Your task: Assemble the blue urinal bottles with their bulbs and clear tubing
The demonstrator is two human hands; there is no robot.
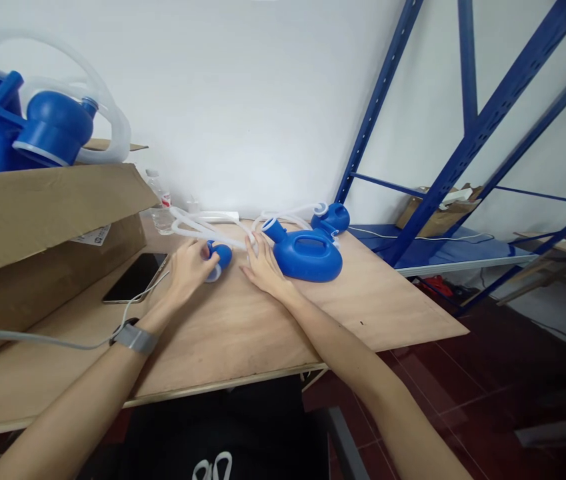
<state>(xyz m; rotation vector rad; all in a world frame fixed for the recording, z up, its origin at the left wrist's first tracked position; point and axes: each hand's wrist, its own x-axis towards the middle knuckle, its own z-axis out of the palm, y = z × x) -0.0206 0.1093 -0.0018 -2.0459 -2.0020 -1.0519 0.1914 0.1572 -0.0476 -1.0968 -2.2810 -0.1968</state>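
My left hand (190, 267) is closed round a small blue plastic cup-like piece (221, 255) with a white rim, held low over the wooden table. A white flexible hose (207, 230) runs from behind that piece towards my right hand (265, 267). The right fingers are stretched out and touch the hose, with the thumb apart. Just right of this hand, a blue urinal bottle (310, 263) with a handle slot and an angled neck lies on the table. Behind it sits another blue cup-like piece (335, 217) with a white hose.
At left, a cardboard box (53, 207) holds several blue bottles (57, 123) and coiled hose. A phone (135, 279) with a cable lies beside it, near a clear water bottle (161, 207). Blue metal shelving (463, 252) stands at right. The wooden table (243, 333) has its edge before me.
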